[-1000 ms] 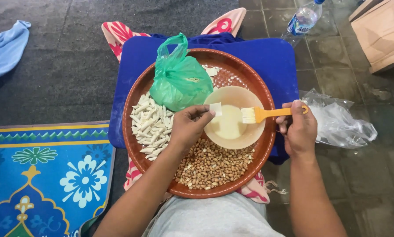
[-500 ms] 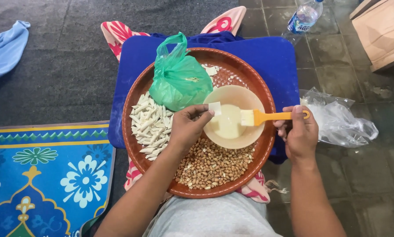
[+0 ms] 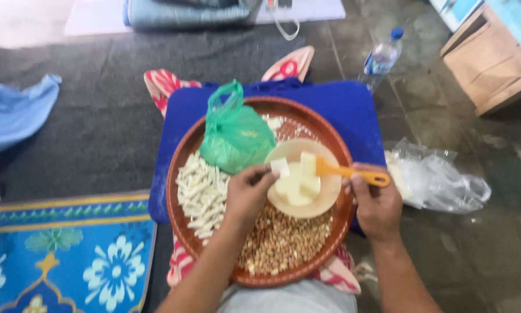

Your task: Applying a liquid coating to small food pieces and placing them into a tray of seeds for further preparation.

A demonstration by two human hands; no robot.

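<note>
A round brown tray [image 3: 182,168] rests on a blue board [image 3: 347,104]. On it stand a pale bowl [image 3: 330,197] of white cubes, a knotted green plastic bag [image 3: 237,136], a heap of white sticks [image 3: 201,191] and a heap of brown nuts [image 3: 280,243]. My left hand [image 3: 247,194] pinches a small white cube [image 3: 280,167] at the bowl's left rim. My right hand [image 3: 378,206] grips the handle of an orange knife [image 3: 344,170], whose blade reaches over the bowl.
A clear plastic bag [image 3: 440,182] lies right of the board. A water bottle [image 3: 381,58] and a wooden box [image 3: 492,66] stand at the back right. A blue patterned mat [image 3: 57,255] lies at the lower left and blue cloth [image 3: 14,113] at the left.
The view has shifted, so the tray sits lower in the frame. Both hands stay at the bowl, the left still on the white cube and the right on the knife.
</note>
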